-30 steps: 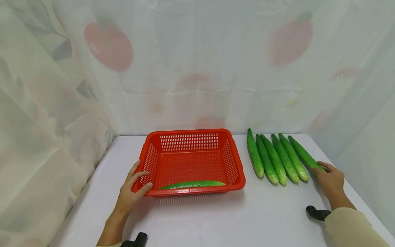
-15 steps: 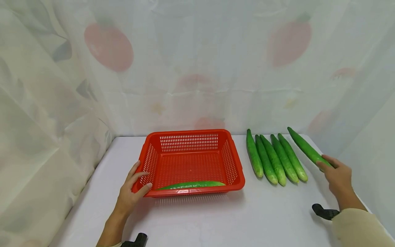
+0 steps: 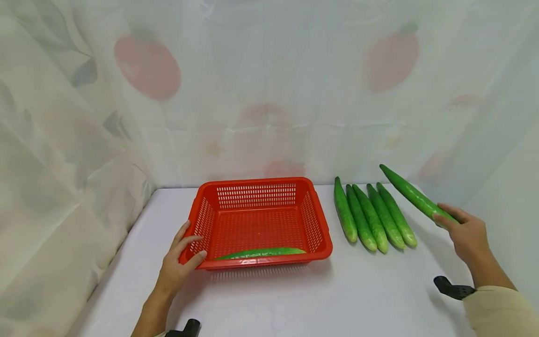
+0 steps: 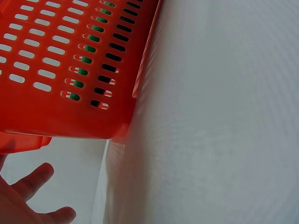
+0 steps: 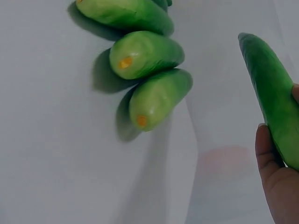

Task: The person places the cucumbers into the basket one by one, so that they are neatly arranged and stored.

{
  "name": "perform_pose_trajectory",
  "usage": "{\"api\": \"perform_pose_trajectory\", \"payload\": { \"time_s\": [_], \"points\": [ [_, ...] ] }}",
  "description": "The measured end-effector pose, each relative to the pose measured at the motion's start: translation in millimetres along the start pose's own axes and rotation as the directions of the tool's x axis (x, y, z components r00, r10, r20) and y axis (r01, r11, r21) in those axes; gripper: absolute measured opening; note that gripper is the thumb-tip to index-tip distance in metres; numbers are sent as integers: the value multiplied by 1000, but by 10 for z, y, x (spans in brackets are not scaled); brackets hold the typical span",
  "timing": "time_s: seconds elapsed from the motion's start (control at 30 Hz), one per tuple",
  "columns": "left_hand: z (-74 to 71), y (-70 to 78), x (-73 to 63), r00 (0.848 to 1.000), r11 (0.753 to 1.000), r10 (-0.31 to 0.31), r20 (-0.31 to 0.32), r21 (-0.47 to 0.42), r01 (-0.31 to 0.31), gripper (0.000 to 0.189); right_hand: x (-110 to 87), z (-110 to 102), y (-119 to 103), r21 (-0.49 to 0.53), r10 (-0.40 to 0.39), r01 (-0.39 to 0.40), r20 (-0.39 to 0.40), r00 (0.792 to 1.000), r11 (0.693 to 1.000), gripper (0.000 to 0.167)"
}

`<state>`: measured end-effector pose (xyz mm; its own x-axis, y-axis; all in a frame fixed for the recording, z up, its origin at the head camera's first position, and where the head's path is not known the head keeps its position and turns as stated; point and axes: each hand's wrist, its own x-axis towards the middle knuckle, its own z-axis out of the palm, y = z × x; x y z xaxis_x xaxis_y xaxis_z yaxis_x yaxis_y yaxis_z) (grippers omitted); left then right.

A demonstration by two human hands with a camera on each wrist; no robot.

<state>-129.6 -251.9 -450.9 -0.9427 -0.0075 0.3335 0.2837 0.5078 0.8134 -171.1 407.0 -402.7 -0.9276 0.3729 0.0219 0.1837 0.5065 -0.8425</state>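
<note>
In the head view my right hand (image 3: 470, 234) grips a long green cucumber (image 3: 414, 194) near its thick end, off the table and tilted, with its thin tip up and to the left. The right wrist view shows the thumb along one side of this cucumber (image 5: 271, 88). My left hand (image 3: 174, 264) rests at the front left corner of a red plastic basket (image 3: 258, 263), fingers spread over its rim. In the left wrist view the basket's slotted wall (image 4: 56, 100) shows, with loose fingers (image 4: 35, 182) beneath the rim. One cucumber (image 3: 263, 252) lies inside along the front wall.
Several cucumbers (image 3: 370, 217) lie side by side on the white table (image 3: 294, 304), right of the basket. A printed curtain (image 3: 269, 93) hangs behind the table, and more cloth (image 3: 54, 187) hangs at the left.
My right hand has lifted the outermost cucumber off the table at the right end of the row, moving slightly right and up. The left hand and the basket have stayed in place.
</note>
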Motion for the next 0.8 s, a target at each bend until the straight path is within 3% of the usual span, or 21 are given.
{"api": "perform_pose_trajectory", "payload": {
  "time_s": [0.2, 0.43, 0.63, 0.8],
  "points": [
    [0, 3, -4, 1000, 1000, 2, 1, 0, -2, 35, -41, -36, -103, -79, -91, 93, 29, 995, 993, 59],
    [1, -9, -5, 1000, 1000, 4, 2, -6, -4, 35, -86, -55, -268, -33, -179, 182, 80, 981, 983, 55],
    [1, -12, -2, 1000, 1000, -3, 5, -14, 3, 36, -121, -78, -415, 139, -280, 262, 129, 951, 955, 45],
    [4, -8, -3, 1000, 1000, -3, 3, -18, 3, 36, -152, -65, -523, 352, -357, 280, 176, 918, 893, 39]
  ]
}}
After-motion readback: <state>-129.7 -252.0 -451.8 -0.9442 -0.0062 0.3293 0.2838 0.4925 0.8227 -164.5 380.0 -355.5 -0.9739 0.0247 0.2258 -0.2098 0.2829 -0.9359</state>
